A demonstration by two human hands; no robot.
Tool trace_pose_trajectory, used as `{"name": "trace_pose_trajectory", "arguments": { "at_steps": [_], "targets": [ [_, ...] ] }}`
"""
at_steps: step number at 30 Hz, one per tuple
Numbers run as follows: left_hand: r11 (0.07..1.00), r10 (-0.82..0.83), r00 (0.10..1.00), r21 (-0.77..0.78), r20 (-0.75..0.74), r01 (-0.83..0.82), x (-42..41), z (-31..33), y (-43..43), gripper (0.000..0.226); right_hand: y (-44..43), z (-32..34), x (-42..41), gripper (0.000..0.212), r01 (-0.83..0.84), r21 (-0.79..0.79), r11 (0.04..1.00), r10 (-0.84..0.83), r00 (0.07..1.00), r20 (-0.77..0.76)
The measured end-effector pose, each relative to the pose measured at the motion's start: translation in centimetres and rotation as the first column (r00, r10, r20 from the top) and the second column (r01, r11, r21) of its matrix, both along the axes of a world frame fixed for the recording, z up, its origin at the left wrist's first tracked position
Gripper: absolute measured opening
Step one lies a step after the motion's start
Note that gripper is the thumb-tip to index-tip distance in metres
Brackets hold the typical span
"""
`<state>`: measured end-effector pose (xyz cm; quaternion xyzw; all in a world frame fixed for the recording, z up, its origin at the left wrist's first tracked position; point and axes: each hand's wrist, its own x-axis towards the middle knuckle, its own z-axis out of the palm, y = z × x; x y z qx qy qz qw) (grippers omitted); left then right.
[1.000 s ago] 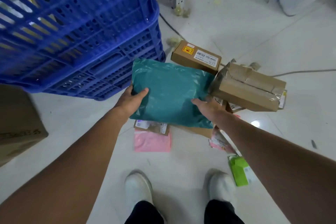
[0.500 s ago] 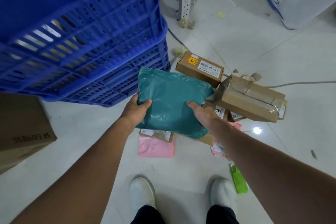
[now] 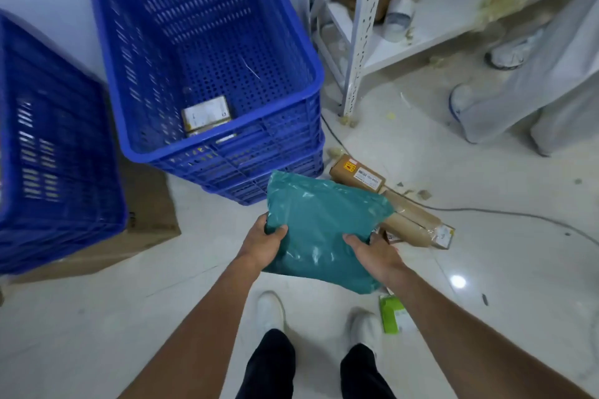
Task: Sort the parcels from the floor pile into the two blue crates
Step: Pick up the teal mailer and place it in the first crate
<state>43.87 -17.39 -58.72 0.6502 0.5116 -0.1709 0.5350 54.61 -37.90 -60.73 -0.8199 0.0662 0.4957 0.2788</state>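
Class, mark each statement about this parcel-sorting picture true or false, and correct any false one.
1. Both hands grip the teal poly mailer. True: the left hand and the right hand hold its near edge.
2. The blue crate straight ahead is empty. False: a labelled cardboard box lies in it.
3. The mailer lies inside a crate. False: it is held above the floor, outside any crate.
4. A brown box with a yellow sticker lies on the floor right of that crate. True.
5. A green packet lies beside the right shoe. True.
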Motion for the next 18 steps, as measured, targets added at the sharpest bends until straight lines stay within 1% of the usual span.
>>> {"name": "trace_pose_trajectory", "arguments": {
  "at_steps": [3,6,8,12,15,18],
  "targets": [
    [0.999,0.052,0.998,0.001,0.042,-0.052,-1.8,7.2,-1.3,0.043,-1.0,7.2,-0.8,0.075,-0.078,0.004,0.997,0.078,0.997,0.014],
    [0.991,0.13,0.989,-0.018,0.076,-0.129,-4.0,13.7,-2.4,0.043,-1.6,13.6,-1.7,0.073,-0.127,0.024,0.992,0.125,0.99,0.07],
    [0.982,0.188,0.977,-0.03,0.102,-0.185,-5.5,17.5,-3.2,0.042,-1.9,17.4,-2.5,0.075,-0.171,0.037,0.985,0.166,0.981,0.105],
    [0.944,0.331,0.928,-0.067,0.17,-0.324,-8.9,23.0,-4.5,0.038,-2.1,22.8,-4.1,0.084,-0.237,0.099,0.967,0.215,0.958,0.192],
    [0.898,0.439,0.866,-0.097,0.238,-0.429,-11.3,25.9,-5.0,0.037,-1.6,25.7,-5.3,0.09,-0.322,0.054,0.945,0.291,0.905,0.312],
    [0.845,0.534,0.804,-0.148,0.262,-0.514,-13.1,28.0,-4.4,0.031,-0.6,28.3,-6.7,0.085,-0.386,0.035,0.922,0.337,0.841,0.423]
  ]
}}
